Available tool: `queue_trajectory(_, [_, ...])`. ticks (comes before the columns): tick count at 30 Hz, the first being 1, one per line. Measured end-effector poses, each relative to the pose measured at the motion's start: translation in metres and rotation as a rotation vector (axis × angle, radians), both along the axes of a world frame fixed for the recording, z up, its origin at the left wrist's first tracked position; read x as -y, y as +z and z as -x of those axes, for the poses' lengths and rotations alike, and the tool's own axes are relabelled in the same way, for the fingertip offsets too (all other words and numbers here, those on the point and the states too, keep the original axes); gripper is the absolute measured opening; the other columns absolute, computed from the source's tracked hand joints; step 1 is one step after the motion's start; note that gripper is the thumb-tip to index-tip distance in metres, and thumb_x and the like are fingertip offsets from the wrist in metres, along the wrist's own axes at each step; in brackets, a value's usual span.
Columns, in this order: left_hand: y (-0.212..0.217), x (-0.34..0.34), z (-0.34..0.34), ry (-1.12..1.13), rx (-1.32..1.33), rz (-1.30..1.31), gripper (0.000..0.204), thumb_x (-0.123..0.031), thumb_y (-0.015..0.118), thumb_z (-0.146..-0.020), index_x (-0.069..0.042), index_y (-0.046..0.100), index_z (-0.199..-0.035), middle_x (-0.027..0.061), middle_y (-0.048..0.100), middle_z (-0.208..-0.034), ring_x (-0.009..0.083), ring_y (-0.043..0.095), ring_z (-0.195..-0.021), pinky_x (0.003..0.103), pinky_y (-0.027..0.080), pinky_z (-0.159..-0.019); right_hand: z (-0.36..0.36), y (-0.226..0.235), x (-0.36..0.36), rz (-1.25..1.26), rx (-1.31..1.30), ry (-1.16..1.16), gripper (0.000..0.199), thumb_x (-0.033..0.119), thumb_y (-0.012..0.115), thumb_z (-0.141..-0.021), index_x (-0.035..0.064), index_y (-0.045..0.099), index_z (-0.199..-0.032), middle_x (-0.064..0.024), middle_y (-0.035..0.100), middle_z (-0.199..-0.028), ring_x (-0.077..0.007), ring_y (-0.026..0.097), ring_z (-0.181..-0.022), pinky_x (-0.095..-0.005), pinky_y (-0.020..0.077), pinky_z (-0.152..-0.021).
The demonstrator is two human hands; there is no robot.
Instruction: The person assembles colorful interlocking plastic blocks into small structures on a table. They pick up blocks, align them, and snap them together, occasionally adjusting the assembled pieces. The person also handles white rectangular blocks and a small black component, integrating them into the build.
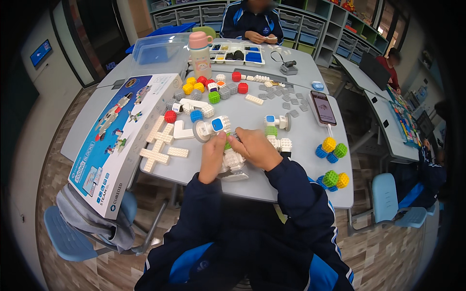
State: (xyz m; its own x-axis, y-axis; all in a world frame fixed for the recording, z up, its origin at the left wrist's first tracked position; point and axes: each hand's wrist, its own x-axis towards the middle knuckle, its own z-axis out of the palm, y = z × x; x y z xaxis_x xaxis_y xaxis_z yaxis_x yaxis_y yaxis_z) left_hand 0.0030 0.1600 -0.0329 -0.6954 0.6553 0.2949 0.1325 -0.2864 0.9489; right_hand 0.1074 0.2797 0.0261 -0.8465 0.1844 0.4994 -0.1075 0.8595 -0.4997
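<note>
Close to the table's front edge, my left hand (pixel 211 158) and my right hand (pixel 258 149) are both closed around a build of white studded blocks (pixel 235 160). A white block with a blue square and a grey disc sits at its upper end, and a bit of green block shows between my fingers. My thumbs meet near its middle; what they press on is partly hidden. Just right of my hands lies a second white build with a green block (pixel 272 131) and a grey disc (pixel 289 122) at one end.
White connector bricks (pixel 156 154) and red, yellow, grey and green round blocks (pixel 214 97) lie to the left and ahead. A large box (pixel 116 140), pink-capped bottle (pixel 201 60), parts tray (pixel 255 57) and phone (pixel 323 107) surround the work. Another person's hands (pixel 262 38) are opposite.
</note>
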Motion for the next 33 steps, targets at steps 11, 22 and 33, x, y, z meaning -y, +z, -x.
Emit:
queue_trajectory(11, [0.014, 0.005, 0.002, -0.087, 0.532, -0.039, 0.046, -0.045, 0.046, -0.104, -0.002, 0.062, -0.098, 0.0028, 0.061, -0.083, 0.0097, 0.059, -0.070, 0.026, 0.048, -0.062, 0.008, -0.022, -0.030, 0.482, -0.279, 0.101, 0.047, 0.033, 0.043, -0.103, 0.0044, 0.048, -0.066, -0.0085, 0.050, -0.056, -0.0234, 0.048, -0.049, -0.0362, 0.0366, -0.051])
queue_trajectory(22, [0.006, 0.002, 0.005, -0.041, 0.406, -0.015, 0.051, -0.046, 0.045, -0.103, 0.000, 0.065, -0.097, 0.0035, 0.063, -0.086, 0.0089, 0.058, -0.077, 0.025, 0.047, -0.068, -0.005, -0.003, -0.207, 0.400, 0.085, -0.955, 0.067, 0.053, 0.045, -0.094, -0.0004, 0.068, -0.062, -0.0168, 0.066, -0.061, -0.0335, 0.067, -0.067, -0.0427, 0.0509, -0.070])
queue_trajectory(33, [-0.004, 0.001, 0.006, -0.055, 0.353, -0.005, 0.049, -0.042, 0.046, -0.104, 0.002, 0.064, -0.095, 0.0033, 0.062, -0.087, 0.0081, 0.054, -0.078, 0.025, 0.045, -0.072, -0.005, -0.058, -0.220, 0.253, -0.472, -1.133, 0.042, 0.037, 0.057, -0.094, -0.0027, 0.068, -0.087, -0.0193, 0.068, -0.083, -0.0384, 0.064, -0.085, -0.0480, 0.0475, -0.082])
